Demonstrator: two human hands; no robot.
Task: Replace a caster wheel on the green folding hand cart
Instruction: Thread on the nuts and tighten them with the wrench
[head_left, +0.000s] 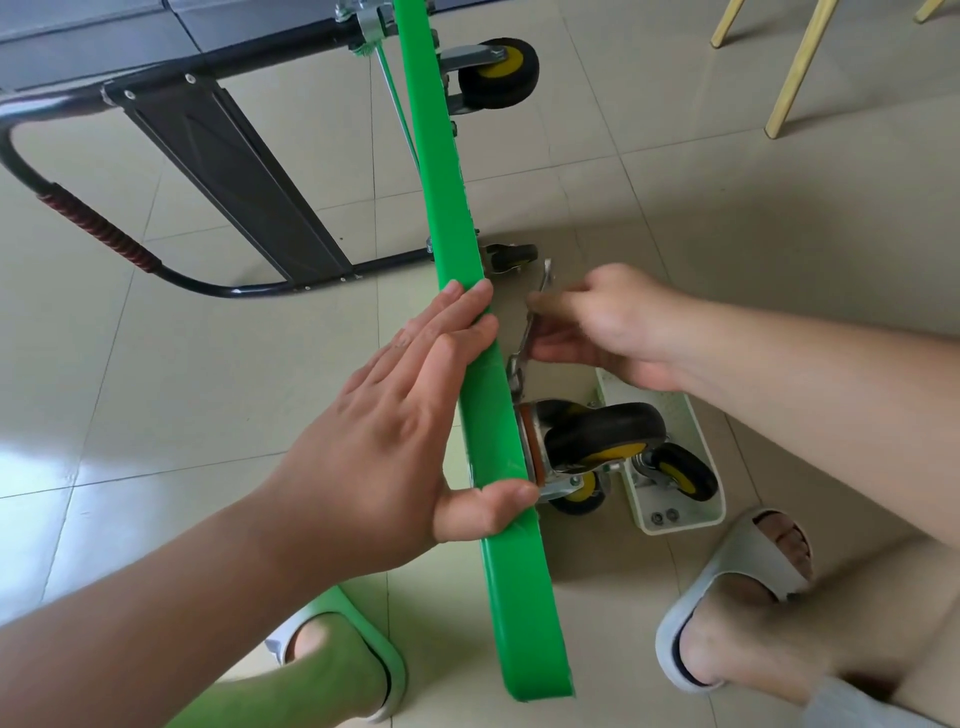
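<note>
The green plastic hand-cart deck (467, 260) stood on edge, left hand (395, 415) pressed flat steadying it, so the right hand (608, 327), gripping a silver steel spanner (542, 283), could reach bolts by the mounted black-and-yellow caster wheel (602, 434)

The green hand cart (447, 156) stands on its long edge on the floor, its black handle (15, 119) reaching left. A black caster wheel (602, 434) with a yellow hub is mounted on its underside near the close end. The right hand (608, 322) grips a silver wrench (530, 325), whose lower end is by that caster's plate. A loose caster (680, 473) lies just beside.
</note>
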